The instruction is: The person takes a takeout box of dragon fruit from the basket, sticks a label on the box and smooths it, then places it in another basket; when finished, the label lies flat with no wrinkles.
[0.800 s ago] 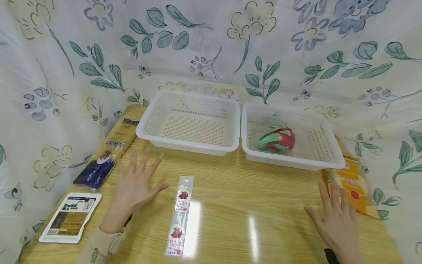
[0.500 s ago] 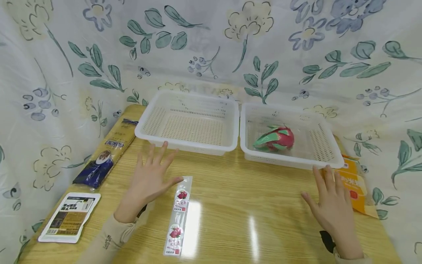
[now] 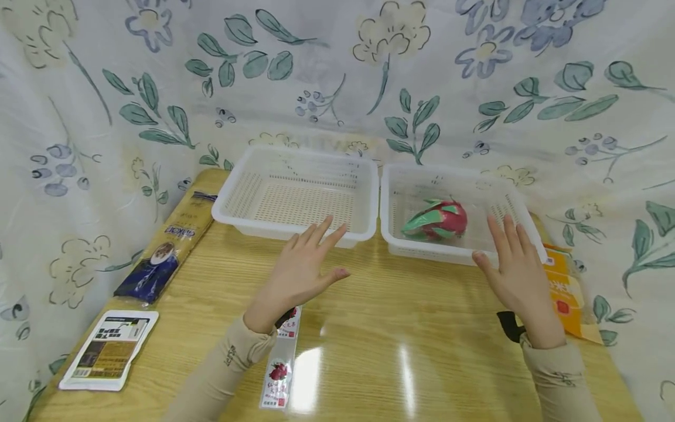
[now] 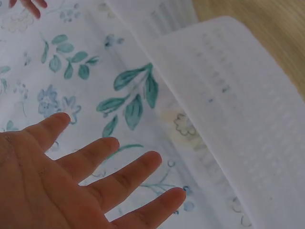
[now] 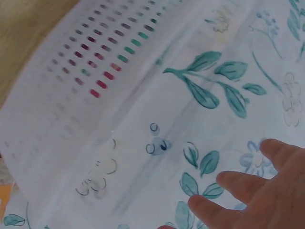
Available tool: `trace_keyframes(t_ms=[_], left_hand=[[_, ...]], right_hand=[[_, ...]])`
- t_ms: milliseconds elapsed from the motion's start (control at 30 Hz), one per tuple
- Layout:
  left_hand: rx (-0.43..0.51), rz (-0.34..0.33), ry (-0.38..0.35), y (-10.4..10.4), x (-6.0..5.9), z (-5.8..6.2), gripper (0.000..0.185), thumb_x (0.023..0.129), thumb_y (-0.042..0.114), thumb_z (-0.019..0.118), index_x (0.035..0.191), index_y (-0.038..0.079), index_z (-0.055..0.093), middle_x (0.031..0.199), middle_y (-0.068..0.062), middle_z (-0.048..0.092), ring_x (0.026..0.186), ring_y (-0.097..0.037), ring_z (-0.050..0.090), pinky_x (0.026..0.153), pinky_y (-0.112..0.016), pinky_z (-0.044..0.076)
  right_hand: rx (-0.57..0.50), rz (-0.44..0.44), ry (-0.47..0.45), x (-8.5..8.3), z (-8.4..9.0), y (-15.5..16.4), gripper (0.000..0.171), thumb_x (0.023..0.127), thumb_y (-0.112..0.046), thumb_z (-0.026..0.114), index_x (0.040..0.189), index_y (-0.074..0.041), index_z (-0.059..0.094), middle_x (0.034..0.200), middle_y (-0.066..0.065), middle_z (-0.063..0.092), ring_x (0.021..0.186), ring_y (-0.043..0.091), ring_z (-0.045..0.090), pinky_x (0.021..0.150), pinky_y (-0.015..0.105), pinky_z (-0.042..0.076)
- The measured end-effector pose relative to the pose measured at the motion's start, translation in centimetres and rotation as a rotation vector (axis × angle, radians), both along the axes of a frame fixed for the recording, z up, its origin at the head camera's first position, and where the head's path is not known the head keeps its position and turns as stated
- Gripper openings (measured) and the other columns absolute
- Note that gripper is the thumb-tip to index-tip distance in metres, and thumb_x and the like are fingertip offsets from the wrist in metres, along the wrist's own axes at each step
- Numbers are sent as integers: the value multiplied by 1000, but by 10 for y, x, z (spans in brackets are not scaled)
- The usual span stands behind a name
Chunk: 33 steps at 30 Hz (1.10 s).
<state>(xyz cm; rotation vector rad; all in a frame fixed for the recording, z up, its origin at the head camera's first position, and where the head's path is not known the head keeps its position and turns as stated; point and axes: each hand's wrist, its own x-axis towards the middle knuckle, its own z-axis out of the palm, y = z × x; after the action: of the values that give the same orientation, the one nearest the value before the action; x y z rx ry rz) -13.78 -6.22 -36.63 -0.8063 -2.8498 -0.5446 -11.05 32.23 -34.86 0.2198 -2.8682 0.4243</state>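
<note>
- Over the wooden table (image 3: 369, 328), both hands hover just short of the two white baskets; neither holds anything.
- left hand (image 3: 303, 266): fingers straight and spread wide, tips at the front rim of the left basket (image 3: 295, 196). Contact can't be confirmed from the head view; the left wrist view shows splayed fingers (image 4: 124, 176) with a gap to the blurred basket wall.
- right hand (image 3: 514, 269): fingers straight, loosely spread, tips over the front right rim of the right basket (image 3: 453, 217). Touching or just above, can't tell.
- dragon fruit (image 3: 436, 219) lies on its side inside the right basket, left of centre. Long axis roughly left-right across the basket, slightly tilted; green scales fan toward the left, rounder red end to the right.
- Left basket is empty; its long axis runs left-right, parallel to the table's far edge. The two baskets sit side by side, nearly touching.
- Risk, my read: flat open fingers on a light plastic rim can shove the basket back into the floral cloth (image 3: 337, 70) instead of gripping it.
- Risk: the fruit is round-ish and loose, so any tilt or jolt of the right basket probably rolls it.
- Risk: left sleeve lies over the long snack strip (image 3: 279, 366) and could drag it. Orange packet (image 3: 566, 296) sits just beside the right wrist, same concern.
</note>
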Motion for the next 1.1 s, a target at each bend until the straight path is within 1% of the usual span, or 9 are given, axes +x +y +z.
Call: trace_keyframes(t_ms=[133,167,300,433,667,800,867,967,1100], left_hand=[[29,-60,-21,26,-6,4,95,78,85,6,155,32,18,161,-9,26,133,-39,46,106,-60,38],[31,-71,-32,34,-7,4,91,81,84,12,155,33,18,160,-8,27,131,-37,50,105,-58,40],[45,-134,-61,61,-14,1,93,80,84,8,156,31,18,158,-10,31,122,-34,58,96,-50,49],[70,-174,-125,80,-17,-2,104,73,86,-3,156,28,17,159,-13,27,125,-37,55,90,-49,53],[101,-164,-205,102,-23,-13,107,71,87,-8,156,27,17,161,-14,21,142,-39,33,107,-59,38],[106,-149,-216,112,-28,-18,108,71,85,-10,156,24,18,160,-17,22,143,-40,32,109,-61,35],[91,-137,-227,116,-30,-19,103,75,83,-6,156,24,18,160,-18,21,143,-41,32,111,-59,34],[79,-118,-255,122,-34,-20,86,88,75,9,156,24,16,161,-18,20,142,-42,32,113,-58,32],[92,-90,-299,129,-40,-22,72,98,63,26,156,23,18,161,-17,19,142,-43,32,112,-58,33]], right_hand=[[-41,17,-47,-15,11,-1,72,102,-54,31,157,-16,5,160,27,4,145,52,6,113,69,10],[-50,18,-61,-18,13,-1,72,102,-54,30,157,-16,5,160,27,3,145,52,5,113,69,9],[-75,24,-115,-30,22,0,71,102,-54,27,157,-16,2,160,27,0,146,50,1,114,67,8],[-108,14,-149,-40,28,0,71,102,-55,25,157,-18,1,162,24,-2,146,51,3,112,70,9],[-148,12,-234,-60,30,6,71,102,-56,19,157,-16,0,160,26,-5,146,52,1,112,70,6],[-174,30,-322,-74,29,11,72,102,-55,16,157,-12,-1,160,27,-8,147,48,-5,114,68,2],[-187,35,-380,-83,29,14,71,102,-55,13,156,-11,-3,159,27,-9,147,46,-8,114,69,1],[-218,44,-452,-95,31,18,71,102,-54,10,156,-10,-5,159,28,-9,147,47,-9,114,69,1],[-299,76,-504,-111,33,18,72,103,-51,9,154,-3,-7,160,26,-10,148,44,-10,118,63,0]])
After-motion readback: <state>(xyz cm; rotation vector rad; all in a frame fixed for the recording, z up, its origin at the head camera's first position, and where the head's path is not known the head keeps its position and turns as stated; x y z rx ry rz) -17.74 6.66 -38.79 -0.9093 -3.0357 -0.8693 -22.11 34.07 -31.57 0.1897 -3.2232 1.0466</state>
